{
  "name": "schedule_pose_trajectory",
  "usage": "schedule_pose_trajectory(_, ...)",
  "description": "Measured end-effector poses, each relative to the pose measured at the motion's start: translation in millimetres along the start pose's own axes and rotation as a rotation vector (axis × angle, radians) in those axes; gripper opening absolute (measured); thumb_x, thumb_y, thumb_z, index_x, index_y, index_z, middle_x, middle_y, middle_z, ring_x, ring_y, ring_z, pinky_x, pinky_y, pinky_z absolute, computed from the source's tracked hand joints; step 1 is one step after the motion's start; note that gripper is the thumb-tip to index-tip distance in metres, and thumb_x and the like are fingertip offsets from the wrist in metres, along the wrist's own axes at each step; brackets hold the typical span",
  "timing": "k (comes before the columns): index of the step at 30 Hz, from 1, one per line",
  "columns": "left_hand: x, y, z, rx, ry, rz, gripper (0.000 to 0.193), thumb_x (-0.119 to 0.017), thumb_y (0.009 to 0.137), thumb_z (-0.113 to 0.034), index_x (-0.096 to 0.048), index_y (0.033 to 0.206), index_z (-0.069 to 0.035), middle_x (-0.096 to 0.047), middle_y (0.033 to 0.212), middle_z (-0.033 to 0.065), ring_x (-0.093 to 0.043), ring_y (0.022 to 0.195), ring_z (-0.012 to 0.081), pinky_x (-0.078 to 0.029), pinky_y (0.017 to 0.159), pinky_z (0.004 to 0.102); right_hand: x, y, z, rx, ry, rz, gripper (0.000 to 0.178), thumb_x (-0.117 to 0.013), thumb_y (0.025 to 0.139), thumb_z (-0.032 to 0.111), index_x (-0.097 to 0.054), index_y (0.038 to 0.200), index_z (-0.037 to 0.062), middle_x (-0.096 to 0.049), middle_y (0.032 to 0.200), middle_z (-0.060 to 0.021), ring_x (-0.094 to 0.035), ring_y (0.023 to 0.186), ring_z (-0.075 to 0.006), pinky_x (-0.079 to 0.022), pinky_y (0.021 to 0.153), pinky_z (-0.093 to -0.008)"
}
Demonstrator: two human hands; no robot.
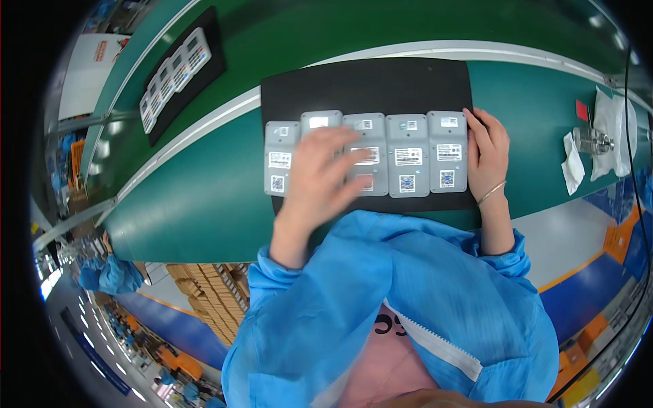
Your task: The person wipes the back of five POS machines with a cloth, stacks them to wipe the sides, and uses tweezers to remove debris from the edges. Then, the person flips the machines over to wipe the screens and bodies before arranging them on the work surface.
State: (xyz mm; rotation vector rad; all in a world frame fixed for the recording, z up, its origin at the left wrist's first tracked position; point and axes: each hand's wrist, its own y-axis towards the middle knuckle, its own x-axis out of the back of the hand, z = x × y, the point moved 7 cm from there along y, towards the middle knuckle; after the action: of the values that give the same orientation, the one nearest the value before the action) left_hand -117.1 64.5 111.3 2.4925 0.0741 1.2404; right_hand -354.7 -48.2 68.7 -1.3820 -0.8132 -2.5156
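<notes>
Several grey handheld devices (407,177) lie side by side in a row on a black mat (367,85), with label stickers and square codes facing up. Over the second and third devices from the left is my left hand (325,171), its fingers spread and slightly blurred. It partly covers both devices, and whether it touches them I cannot tell. My right hand (488,146) rests against the right side of the rightmost device (447,136), fingers extended along its edge and not wrapped round it.
The mat lies on a green bench (183,211). Beyond a white rail at the far left, more devices (175,73) lie with screens and buttons up. At right are white plastic bags (612,136), a white tissue (572,163), a clear container (593,141) and a red card (581,110).
</notes>
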Motion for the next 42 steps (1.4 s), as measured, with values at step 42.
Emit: schedule_pose_trajectory(42,-9,-108,16,0.566,0.115,-0.149,0.108,-0.093,0.059,-0.034,-0.035,0.147,-0.006,-0.022,0.153,0.0263,-0.029,0.141,0.044,-0.034,0.11,0.0497,10,6,-30,-0.155,0.181,0.063,0.031,-0.055,0.091,-0.003,-0.068,0.117,0.0063,-0.062,0.123,-0.0109,-0.059,0.113,-0.0257,-0.049,0.094,-0.033)
